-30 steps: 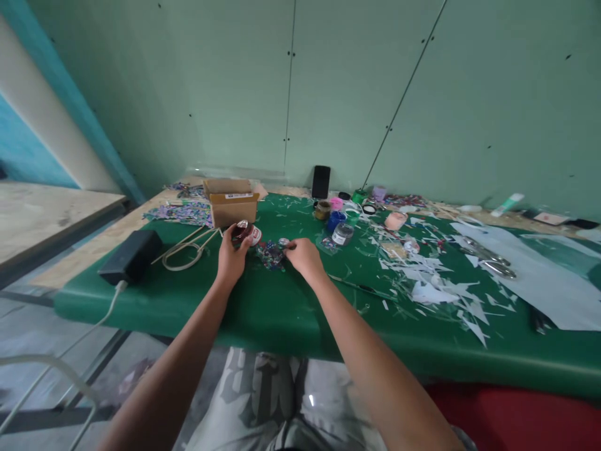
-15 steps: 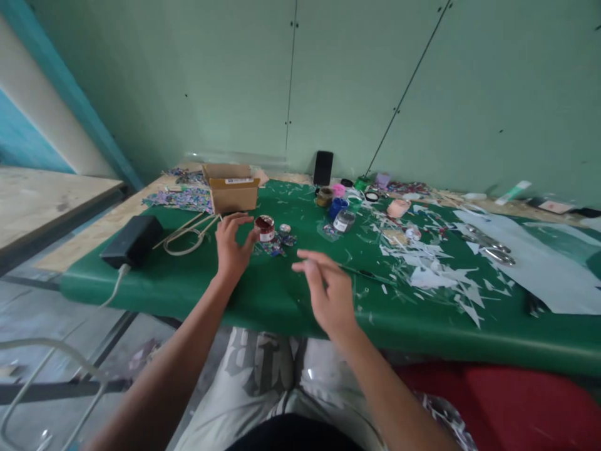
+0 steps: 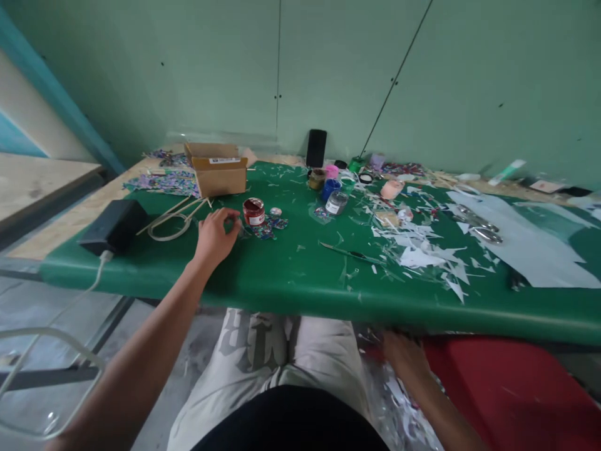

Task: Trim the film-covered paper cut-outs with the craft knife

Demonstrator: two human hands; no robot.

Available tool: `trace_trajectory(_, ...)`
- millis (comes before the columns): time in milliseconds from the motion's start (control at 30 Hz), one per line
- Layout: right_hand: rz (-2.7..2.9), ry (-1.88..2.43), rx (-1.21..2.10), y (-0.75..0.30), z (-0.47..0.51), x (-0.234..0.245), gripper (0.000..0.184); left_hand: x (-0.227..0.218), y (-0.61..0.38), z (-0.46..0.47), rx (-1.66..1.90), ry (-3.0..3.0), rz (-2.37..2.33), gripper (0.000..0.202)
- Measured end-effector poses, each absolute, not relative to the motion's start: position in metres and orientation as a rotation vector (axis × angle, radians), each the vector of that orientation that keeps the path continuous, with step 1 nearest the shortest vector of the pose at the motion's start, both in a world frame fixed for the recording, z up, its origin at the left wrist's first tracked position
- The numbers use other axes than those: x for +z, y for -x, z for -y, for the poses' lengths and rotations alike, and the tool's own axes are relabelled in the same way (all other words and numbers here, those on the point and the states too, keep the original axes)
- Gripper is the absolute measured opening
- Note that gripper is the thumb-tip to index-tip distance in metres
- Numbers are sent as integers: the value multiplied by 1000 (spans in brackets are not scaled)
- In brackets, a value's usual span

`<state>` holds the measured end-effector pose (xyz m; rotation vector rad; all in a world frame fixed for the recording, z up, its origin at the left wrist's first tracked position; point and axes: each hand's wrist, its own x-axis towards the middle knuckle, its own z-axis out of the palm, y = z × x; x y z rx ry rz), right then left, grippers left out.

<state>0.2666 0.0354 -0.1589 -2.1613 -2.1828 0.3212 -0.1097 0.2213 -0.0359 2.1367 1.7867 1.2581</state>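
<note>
My left hand (image 3: 213, 233) rests on the green table cover (image 3: 291, 275), fingers curled, just left of a small red jar (image 3: 253, 212) and a heap of shiny confetti bits (image 3: 267, 228). Whether it pinches anything is unclear. My right hand (image 3: 404, 357) is down below the table edge beside my thigh, on crinkled clear plastic next to a red seat (image 3: 507, 394); its fingers are hidden.
A cardboard box (image 3: 218, 168), looped wooden strips (image 3: 171, 225) and a black power brick (image 3: 113, 227) lie to the left. Small jars (image 3: 331, 188), a black phone (image 3: 316, 148), white paper scraps (image 3: 422, 250), scissors (image 3: 479, 227) and a thin tool (image 3: 350, 253) lie to the right.
My right hand left the confetti and dropped below the table edge to my right side. My left hand let go of the red jar and now rests beside it.
</note>
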Motion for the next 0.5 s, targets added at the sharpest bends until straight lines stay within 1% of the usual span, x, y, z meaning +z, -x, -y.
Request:
trace_trajectory(67, 2161, 2170, 274, -256, -25, -160, 39, -35, 105, -225, 1260, -2177, -1823, 10)
trace_trajectory(100, 2205, 2091, 277, -243, -17, -162, 38, -35, 103, -226, 1265, -2194, -1832, 10)
trace_trajectory(200, 2513, 1422, 417, -198, 2, -168, 36, -34, 99, -227, 1282, -2214, -1847, 9)
trace_trajectory(267, 2613, 1125, 507, -183, 2, -171, 35, -33, 100, -227, 1295, -2208, -1856, 9)
trace_trajectory(300, 2636, 1100, 514, -182, -2, -172, 35, -33, 101, -227, 1304, -2200, -1860, 9)
trace_trajectory(433, 2497, 1496, 344, -201, -26, -170, 37, -34, 106, -228, 1345, -2142, -1871, 11)
trace_trajectory(500, 2472, 1547, 325, -204, -33, -167, 36, -35, 107, -230, 1368, -2107, -1872, 11)
